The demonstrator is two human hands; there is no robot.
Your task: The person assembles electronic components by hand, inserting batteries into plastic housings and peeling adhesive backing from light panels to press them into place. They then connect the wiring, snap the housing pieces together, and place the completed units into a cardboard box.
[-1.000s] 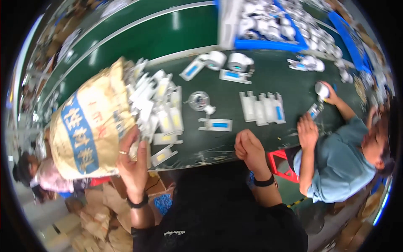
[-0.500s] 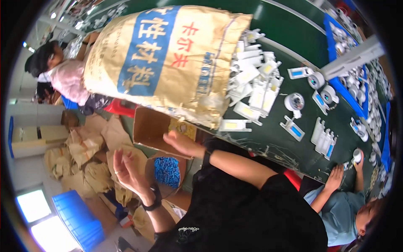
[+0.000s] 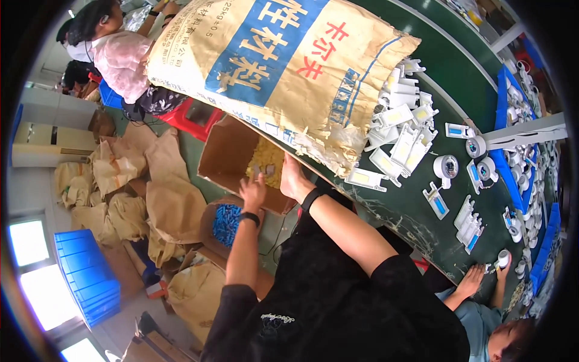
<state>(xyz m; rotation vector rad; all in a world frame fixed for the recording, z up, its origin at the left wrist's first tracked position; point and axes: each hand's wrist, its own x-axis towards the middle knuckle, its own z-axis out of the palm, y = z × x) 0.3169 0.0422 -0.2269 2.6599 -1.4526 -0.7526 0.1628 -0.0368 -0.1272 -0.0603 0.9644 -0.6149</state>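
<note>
My left hand (image 3: 253, 193) reaches over a cardboard box (image 3: 224, 151) beside the table, its fingers somewhat blurred but apart above small yellow pieces (image 3: 265, 158) in it. I make out nothing held in that hand. At the box's right side, close to the table edge, is my right hand (image 3: 294, 180). Its fingers are mostly hidden from this angle, so their grip does not show. Just above the box, a big printed paper sack (image 3: 289, 66) lies on the table and overhangs its edge.
Blue pieces fill another carton (image 3: 225, 224) below the box. White flat parts (image 3: 401, 130) are piled right of the sack on the green table (image 3: 404, 208). A co-worker (image 3: 482, 326) handles a round white part at right; another person (image 3: 120, 60) sits far left. Brown sacks (image 3: 172, 187) stand on the floor.
My left hand has moved up and right from beside the box to over its yellow pieces. My right hand has moved slightly right and up, and the view has shifted.
</note>
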